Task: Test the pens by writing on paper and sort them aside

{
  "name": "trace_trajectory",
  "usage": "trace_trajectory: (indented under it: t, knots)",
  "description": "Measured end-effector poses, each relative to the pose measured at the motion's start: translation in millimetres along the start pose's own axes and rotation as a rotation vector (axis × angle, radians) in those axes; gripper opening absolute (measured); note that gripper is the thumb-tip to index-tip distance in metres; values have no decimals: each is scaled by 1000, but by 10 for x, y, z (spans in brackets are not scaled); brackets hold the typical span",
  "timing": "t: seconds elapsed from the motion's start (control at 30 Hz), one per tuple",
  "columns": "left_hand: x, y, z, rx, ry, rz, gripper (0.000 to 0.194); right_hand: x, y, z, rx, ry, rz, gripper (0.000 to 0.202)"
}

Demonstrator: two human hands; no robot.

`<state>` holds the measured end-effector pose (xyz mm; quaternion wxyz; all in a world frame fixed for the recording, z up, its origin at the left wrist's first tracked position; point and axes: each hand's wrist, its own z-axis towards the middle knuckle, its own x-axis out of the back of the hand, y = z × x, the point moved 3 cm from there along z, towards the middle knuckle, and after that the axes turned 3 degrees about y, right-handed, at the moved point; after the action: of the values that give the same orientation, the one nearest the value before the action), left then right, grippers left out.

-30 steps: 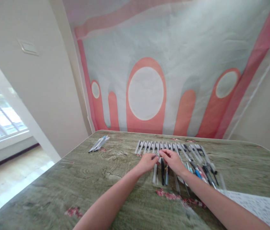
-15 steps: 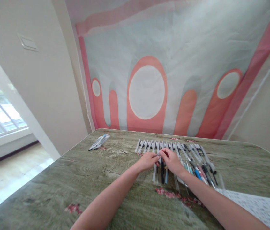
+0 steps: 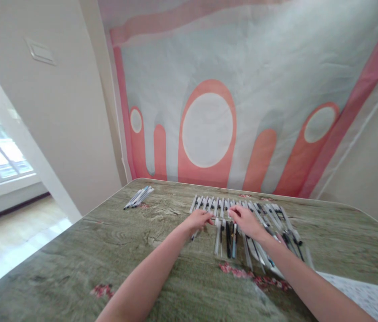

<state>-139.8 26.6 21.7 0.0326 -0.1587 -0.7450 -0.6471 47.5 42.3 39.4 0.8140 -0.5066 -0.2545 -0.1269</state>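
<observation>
A slim pen [image 3: 195, 235], unreadably blurred, jutted beneath my left hand [image 3: 198, 219], clamped on it; I couldn't tell if my right hand [image 3: 245, 220] gripped anything.

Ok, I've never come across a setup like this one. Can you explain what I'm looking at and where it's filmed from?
There is no machine here: these are a person's own two bare hands. Every picture comes from one camera worn on the head, looking forward and down, so the forearms enter from the bottom.

The table has a wood-look top with printed flowers. On it are a far row of pens, a nearer group of pens, and a small bundle of pens off to the left.

The left hand seems to hold a thin pen, partly hidden. The right hand has its fingers bent near the far row; whether it holds anything, I cannot tell.
</observation>
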Motion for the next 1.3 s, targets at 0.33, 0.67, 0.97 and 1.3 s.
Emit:
trace_trajectory:
  t: [0.33,0.67,0.97,1.3]
  knots:
    - [51,-234,133,219,42,-692,14,-430,-277,-12,389,-224,-425,13]
    - [17,-244,146,168,36,-674,11,-442,-153,-41,447,-161,-512,13]
    - [14,-257,162,144,15,-642,11,-455,-125,-58,437,-160,-523,15]
    - [20,-213,161,81,37,-768,7,-401,-165,-44,397,-110,-423,22]
